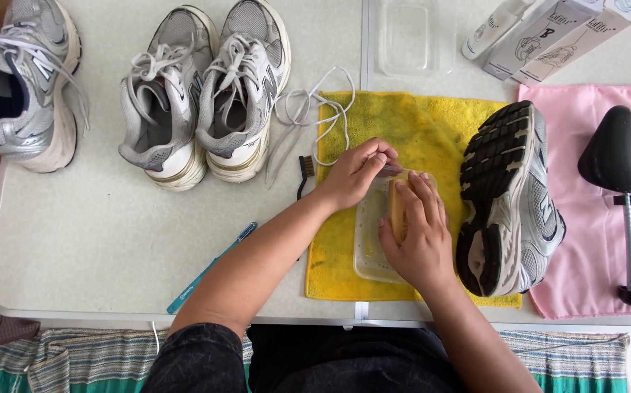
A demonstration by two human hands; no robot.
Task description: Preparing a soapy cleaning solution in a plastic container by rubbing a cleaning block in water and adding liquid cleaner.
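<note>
Right hand (416, 236) grips the tan wooden brush (397, 209) lengthwise inside the clear plastic tub (368, 251), left hand (355, 173) pinching its far rim.

— What sits under the hands?

— A shallow clear plastic tray (368, 251), rectangular with rounded corners. It lies flat on the yellow cloth, near the cloth's front edge and just left of the sneaker that lies on its side.

— Anything in it?

— A wooden brush (397, 209), pale tan and oblong, lengthwise over the tray's far half. Its bristles cannot be made out. The tray's floor looks wet or speckled, though that is hard to tell.
</note>
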